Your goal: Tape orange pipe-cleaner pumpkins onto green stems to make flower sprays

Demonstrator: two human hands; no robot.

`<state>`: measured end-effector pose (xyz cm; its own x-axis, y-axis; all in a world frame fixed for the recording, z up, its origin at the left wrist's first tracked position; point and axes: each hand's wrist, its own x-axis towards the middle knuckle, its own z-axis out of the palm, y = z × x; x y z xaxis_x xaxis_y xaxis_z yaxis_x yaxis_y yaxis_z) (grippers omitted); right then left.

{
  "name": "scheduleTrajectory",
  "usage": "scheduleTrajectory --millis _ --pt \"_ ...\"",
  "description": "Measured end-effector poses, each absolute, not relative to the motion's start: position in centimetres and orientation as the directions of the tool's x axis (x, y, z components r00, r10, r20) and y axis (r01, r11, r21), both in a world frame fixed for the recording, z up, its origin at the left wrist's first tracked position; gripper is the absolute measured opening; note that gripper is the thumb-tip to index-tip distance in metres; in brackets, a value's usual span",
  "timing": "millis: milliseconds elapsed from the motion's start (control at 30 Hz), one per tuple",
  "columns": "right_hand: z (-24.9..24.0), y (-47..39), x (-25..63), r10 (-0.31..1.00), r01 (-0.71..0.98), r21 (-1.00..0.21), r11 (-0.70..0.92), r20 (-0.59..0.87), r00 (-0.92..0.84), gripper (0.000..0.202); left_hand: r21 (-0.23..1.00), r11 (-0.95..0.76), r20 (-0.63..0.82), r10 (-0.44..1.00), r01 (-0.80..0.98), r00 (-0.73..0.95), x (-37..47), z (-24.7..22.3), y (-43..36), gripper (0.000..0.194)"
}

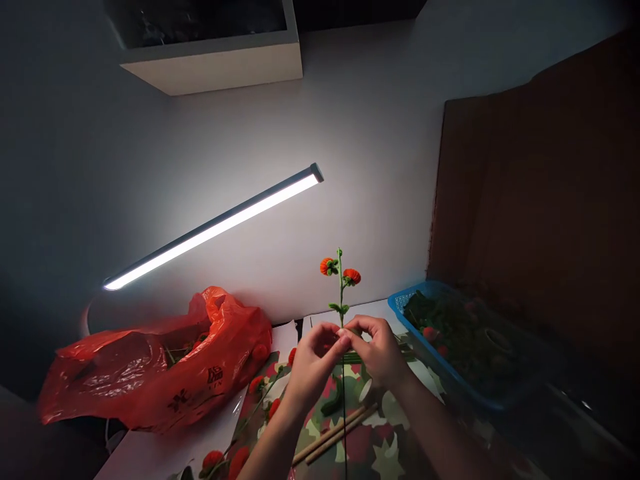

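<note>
An upright artificial flower stem point(341, 293) with two fuzzy orange blooms and small green leaves stands in the middle of the view. My left hand point(311, 363) pinches it just below the lowest leaves, thumb and fingers closed. On the other side, my right hand point(384, 353) is also closed in a pinch at the same spot, its fingertips touching those of the left. A thin dark wire point(345, 407) runs down from between the fingertips. Whatever sits right under the fingertips is hidden.
Below the hands lies a patterned mat point(360, 443) with wooden sticks point(335, 435) and a dark green piece point(333, 398). Orange flowers point(213, 460) lie at the left, beside a red plastic bag point(215, 380). A blue basket point(415, 320) holds greenery at right. A lit lamp point(215, 230) hangs above.
</note>
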<state>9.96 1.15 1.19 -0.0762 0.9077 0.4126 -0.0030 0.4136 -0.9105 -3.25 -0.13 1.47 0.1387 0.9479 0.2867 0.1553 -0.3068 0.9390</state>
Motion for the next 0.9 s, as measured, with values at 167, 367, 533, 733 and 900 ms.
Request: scheduleTrajectory --millis 167,367,533,733,900 --pt "0.6 1.9 10.0 0.942 -0.122 -0.936 0.330 0.335 -0.020 0.017 0.994 -0.088 0.090 0.995 -0.061 0.039 -1.4 -2.6 -3.2 0.025" --pt "0.4 1.9 9.8 0.965 -0.354 -0.920 0.167 0.227 -0.135 0.013 0.965 -0.018 0.017 1.000 -0.261 -0.005 -1.6 -2.9 -3.7 0.027" --pt "-0.1 1.8 9.7 0.942 -0.464 -0.886 0.007 0.161 -0.294 0.015 0.823 0.119 -0.029 0.985 -0.555 0.168 -2.1 -3.2 -4.3 0.027" --pt "-0.2 1.4 10.1 0.909 -0.440 -0.890 -0.116 0.084 -0.409 0.018 0.581 0.488 -0.101 0.837 -0.651 0.538 -1.9 -3.0 -5.7 0.027" --pt "1.1 0.8 10.1 0.947 -0.127 -0.990 0.068 0.104 -0.303 0.017 0.900 0.152 -0.081 0.979 -0.409 0.186 -1.7 -2.6 -5.7 0.027"
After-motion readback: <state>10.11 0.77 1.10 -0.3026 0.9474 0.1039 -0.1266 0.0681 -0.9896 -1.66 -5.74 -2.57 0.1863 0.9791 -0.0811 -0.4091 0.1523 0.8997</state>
